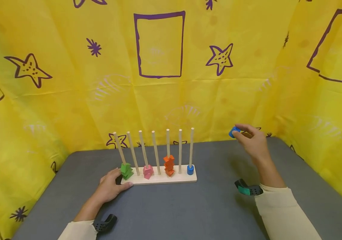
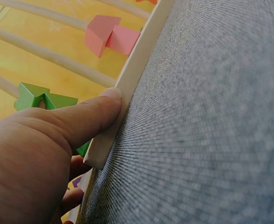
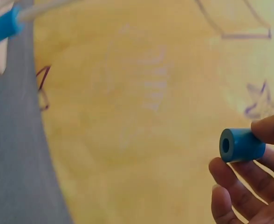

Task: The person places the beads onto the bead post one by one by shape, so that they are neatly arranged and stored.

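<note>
My right hand (image 1: 253, 141) is raised above the table's right side. Between thumb and fingers it pinches a blue cylinder bead (image 3: 243, 144), whose round hole shows in the right wrist view. My left hand (image 1: 108, 187) grips the left end of a wooden peg stand (image 1: 165, 180), its thumb (image 2: 97, 114) lying along the front edge. Green blocks (image 1: 126, 171) sit on the leftmost peg, beside that hand. Pink blocks (image 1: 148, 171) and a stack of orange blocks (image 1: 169, 166) are on pegs further right. One blue bead (image 1: 190, 170) is on the rightmost peg.
The stand has several upright pegs, some bare, such as the one (image 1: 180, 151) left of the blue bead's peg. It rests on a dark grey table (image 1: 171, 213). A yellow cloth (image 1: 159, 100) with purple drawings hangs behind and at both sides.
</note>
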`<state>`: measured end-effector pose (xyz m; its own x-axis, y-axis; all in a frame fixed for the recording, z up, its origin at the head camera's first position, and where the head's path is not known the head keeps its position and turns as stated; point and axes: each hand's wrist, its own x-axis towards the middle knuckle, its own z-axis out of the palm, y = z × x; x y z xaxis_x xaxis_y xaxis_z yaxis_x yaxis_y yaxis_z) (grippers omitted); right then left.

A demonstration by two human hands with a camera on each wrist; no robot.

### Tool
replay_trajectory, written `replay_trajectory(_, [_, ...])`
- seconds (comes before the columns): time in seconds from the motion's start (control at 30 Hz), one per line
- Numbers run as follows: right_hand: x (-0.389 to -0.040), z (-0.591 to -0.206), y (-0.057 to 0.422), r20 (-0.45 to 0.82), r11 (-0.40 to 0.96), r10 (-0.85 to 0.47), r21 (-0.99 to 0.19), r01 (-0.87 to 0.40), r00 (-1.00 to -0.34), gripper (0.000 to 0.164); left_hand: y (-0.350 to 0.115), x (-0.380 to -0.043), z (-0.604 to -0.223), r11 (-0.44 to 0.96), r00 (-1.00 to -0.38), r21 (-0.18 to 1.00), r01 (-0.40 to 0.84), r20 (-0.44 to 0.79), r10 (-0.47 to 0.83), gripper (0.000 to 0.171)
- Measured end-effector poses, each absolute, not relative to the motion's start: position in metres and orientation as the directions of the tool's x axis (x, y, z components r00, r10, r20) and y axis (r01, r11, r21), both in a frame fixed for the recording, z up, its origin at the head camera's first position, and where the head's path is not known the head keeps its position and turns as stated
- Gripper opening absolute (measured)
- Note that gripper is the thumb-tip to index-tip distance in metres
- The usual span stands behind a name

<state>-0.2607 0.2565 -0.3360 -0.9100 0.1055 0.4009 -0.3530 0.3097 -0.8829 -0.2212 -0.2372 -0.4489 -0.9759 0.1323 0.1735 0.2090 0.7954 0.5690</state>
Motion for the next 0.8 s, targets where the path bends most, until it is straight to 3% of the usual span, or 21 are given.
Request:
replay_trajectory(0.17, [-0.251,-0.310,0.240,0.453,0.276,0.032,-0.861,-0.428,-0.891,0.041,-0.236,-0.222,-0.451,0.785,-0.972,0.577,0.226,0.193,0.137,0.065])
replay_trajectory(0.37, [-0.248,-0.286,0.215,0.494,0.348,-0.061,-0.804,-0.482,-0.867,0.041,-0.237,-0.224,-0.451,0.784,-0.962,0.566,0.257,0.230,0.149,0.062])
replay_trajectory(0.8, [-0.255,-0.271,0.165,0.550,0.338,-0.211,-0.735,-0.588,-0.808,0.033,-0.238,-0.224,-0.452,0.795,-0.967,0.557,0.241,0.207,0.148,0.064])
